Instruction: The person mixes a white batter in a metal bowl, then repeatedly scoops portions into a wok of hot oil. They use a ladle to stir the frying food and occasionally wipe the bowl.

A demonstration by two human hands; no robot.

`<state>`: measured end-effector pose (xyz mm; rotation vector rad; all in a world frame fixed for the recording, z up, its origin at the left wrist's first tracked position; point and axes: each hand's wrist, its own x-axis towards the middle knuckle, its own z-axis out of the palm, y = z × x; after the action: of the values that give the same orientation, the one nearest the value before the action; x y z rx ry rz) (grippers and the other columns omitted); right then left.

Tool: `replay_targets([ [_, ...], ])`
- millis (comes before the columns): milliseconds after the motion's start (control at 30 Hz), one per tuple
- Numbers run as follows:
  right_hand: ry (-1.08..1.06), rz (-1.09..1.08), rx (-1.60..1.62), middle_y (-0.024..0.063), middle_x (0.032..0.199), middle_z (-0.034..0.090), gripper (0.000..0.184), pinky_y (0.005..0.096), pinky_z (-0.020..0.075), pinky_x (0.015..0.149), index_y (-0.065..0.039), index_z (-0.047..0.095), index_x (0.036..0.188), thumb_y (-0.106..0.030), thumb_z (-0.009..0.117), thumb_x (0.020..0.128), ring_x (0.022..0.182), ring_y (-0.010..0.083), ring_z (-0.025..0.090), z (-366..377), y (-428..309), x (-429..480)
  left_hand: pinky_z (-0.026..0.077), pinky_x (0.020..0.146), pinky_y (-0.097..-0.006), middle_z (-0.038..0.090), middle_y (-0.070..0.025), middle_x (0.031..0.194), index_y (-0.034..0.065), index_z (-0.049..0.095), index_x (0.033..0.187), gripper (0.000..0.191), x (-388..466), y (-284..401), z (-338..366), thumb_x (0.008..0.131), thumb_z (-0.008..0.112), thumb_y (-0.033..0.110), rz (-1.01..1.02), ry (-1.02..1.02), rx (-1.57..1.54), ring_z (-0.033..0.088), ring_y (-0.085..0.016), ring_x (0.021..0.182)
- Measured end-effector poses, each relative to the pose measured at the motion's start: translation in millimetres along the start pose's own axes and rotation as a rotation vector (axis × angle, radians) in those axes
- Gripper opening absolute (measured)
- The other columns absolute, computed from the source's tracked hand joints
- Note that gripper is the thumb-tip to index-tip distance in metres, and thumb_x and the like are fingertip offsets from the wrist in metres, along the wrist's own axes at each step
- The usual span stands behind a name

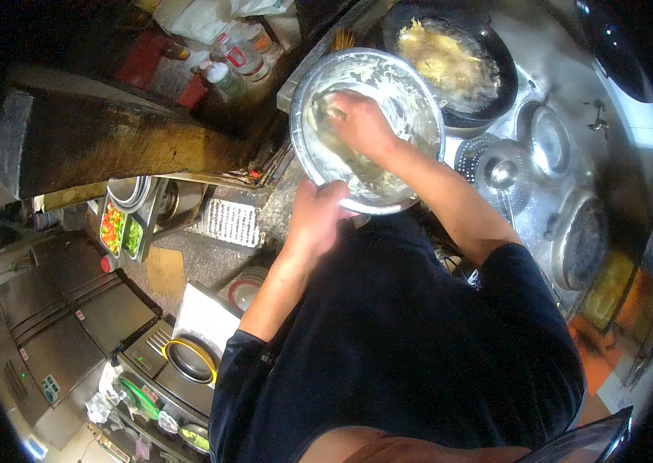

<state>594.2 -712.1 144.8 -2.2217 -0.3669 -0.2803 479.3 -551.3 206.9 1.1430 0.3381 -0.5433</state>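
Note:
My left hand (pixel 319 213) grips the near-left rim of a steel mixing bowl (pixel 437 124), thumb over the edge. Pale wet batter (pixel 387 78) smears the bowl's inner wall, with batter-coated pieces (pixel 355 162) lying in the bottom. Inside the bowl is my right hand (pixel 361 124), its fingers curled down into the batter; whether they hold a piece is hidden. Just beyond the bowl, to the right, a black wok (pixel 506 87) holds golden food (pixel 436 55) in bubbling oil.
Right of the bowl, a perforated strainer (pixel 474 153), a ladle (pixel 503 173) and round metal lids (pixel 545 139) lie on the steel stove top. Bottles (pixel 242 52) stand at the upper left, below a bamboo brush (pixel 342 39). Chopped peppers (pixel 112 223) fill a tray at left.

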Motion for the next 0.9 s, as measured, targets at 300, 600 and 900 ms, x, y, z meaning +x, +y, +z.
replay_targets([
  [300,-0.267,0.015,0.245,0.0187,0.107,0.073,0.026,0.0397,0.0597,0.082,-0.007,0.071,0.111,-0.012,0.075,0.087,0.091,0.0323,0.073,-39,-4,-24,0.067,0.075,-0.0395,0.069,-0.0214,0.118,-0.0108,0.052,0.132,0.041,-2,12,2,0.091,0.054,-0.005,0.044,0.064,-0.011,0.074,-0.030,0.095],
  [600,-0.076,0.081,-0.301,0.0298,0.105,0.067,0.026,0.0476,0.0592,0.092,0.009,0.062,0.111,-0.001,0.061,0.086,0.097,0.0438,0.070,-35,31,-18,0.066,0.075,-0.0383,0.069,-0.0181,0.121,-0.0080,0.052,0.135,0.043,-5,10,13,0.092,0.052,-0.005,0.185,0.117,0.109,0.073,-0.027,0.096],
  [900,-0.213,0.153,0.097,0.0304,0.095,0.066,0.023,0.0501,0.0530,0.085,0.005,0.062,0.104,-0.003,0.066,0.083,0.095,0.0493,0.066,3,-17,-50,0.066,0.075,-0.0365,0.069,-0.0172,0.118,-0.0064,0.054,0.131,0.038,-3,7,8,0.093,0.051,-0.005,0.139,0.120,-0.006,0.073,-0.026,0.096],
])
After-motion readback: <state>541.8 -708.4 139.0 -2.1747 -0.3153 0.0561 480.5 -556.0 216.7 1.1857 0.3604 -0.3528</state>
